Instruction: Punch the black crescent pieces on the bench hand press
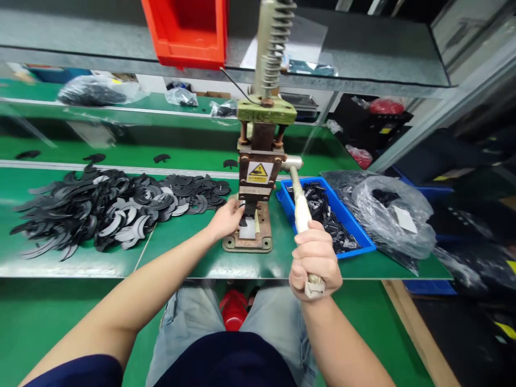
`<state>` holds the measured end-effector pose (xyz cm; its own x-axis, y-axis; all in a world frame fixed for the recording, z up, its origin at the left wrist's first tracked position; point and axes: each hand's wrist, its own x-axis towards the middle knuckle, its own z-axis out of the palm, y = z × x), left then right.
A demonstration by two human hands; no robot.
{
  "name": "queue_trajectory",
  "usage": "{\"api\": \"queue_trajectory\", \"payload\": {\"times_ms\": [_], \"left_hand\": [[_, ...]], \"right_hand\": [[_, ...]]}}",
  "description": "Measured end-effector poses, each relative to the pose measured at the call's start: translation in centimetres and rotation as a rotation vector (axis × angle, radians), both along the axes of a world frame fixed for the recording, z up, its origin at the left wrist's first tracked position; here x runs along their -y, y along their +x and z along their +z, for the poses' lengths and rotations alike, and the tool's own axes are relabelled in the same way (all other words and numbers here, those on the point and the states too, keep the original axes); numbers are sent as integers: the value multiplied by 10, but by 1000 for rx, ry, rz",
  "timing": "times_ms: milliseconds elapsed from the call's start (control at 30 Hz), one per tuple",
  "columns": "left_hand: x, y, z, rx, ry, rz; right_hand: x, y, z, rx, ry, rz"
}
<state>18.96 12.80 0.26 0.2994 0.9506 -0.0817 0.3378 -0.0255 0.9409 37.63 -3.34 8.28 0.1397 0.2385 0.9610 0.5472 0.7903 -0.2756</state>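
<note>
Battered hand press (261, 148), mid-frame

Rusty brown, worn green top plate (266, 113), whitish wrapped lever (301, 208) angling lower right. Right hand (316, 260) is clamped round the lever; left hand (228, 217) is at the base (264, 228), can't tell if it's gripping anything.

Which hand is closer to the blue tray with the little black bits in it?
The right hand. It grips the lever by the near left corner of the blue tray. The left hand is farther left, at the press base.
</note>
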Motion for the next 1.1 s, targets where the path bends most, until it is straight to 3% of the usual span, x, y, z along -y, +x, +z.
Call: {"api": "queue_trajectory", "payload": {"times_ms": [100, 167, 300, 400, 467, 567, 767, 1100], "left_hand": [[9, -15, 0, 41, -18, -23], [6, -36, -1, -7, 87, 64], [-16, -89, 0, -496, 411, 307], [-30, -110, 0, -860, 462, 264], [-35, -112, -2, -959, 462, 192], [-36, -108, -5, -928, 485, 151], [-25, -112, -5, -652, 443, 99], [7, -101, -7, -711, 474, -183]], "right_hand": [[0, 1, 3, 15, -1, 18], [0, 1, 4, 23, -1, 25], [0, 1, 3, 20, -2, 23], [0, 0, 2, 3, -8, 9], [0, 0, 2, -2, -10, 9], [0, 0, 3, 12, -12, 20], [2, 2, 3, 36, -26, -9], [2, -2, 5, 12, -23, -16]]}}
